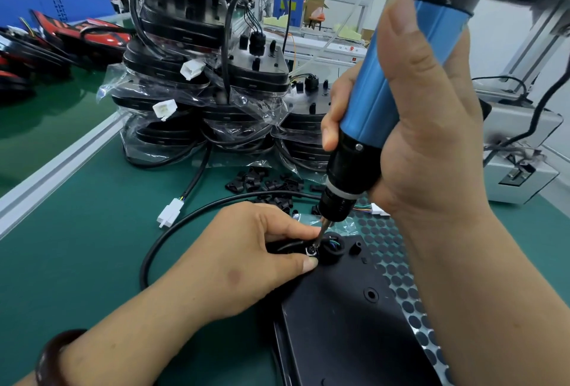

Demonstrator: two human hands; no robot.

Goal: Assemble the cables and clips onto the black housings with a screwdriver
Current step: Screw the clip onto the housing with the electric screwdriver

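Observation:
A black housing [345,318] lies flat at the bottom centre on a dotted mat [398,265]. My right hand [431,145] grips a blue and black electric screwdriver [398,83], held nearly upright. Its bit tip rests on a screw [311,251] at the housing's top left corner, beside a round black grommet [334,247]. My left hand [246,259] pinches the black cable [160,244] and its clip at that screw with thumb and forefinger. The cable loops left across the green table and ends at a white connector [170,211].
A stack of bagged black housings [216,83] with cables stands behind the work spot. Several loose black clips [262,183] lie scattered between the stack and my hands. Red and black parts [61,40] sit far left. A grey box [521,151] stands at the right.

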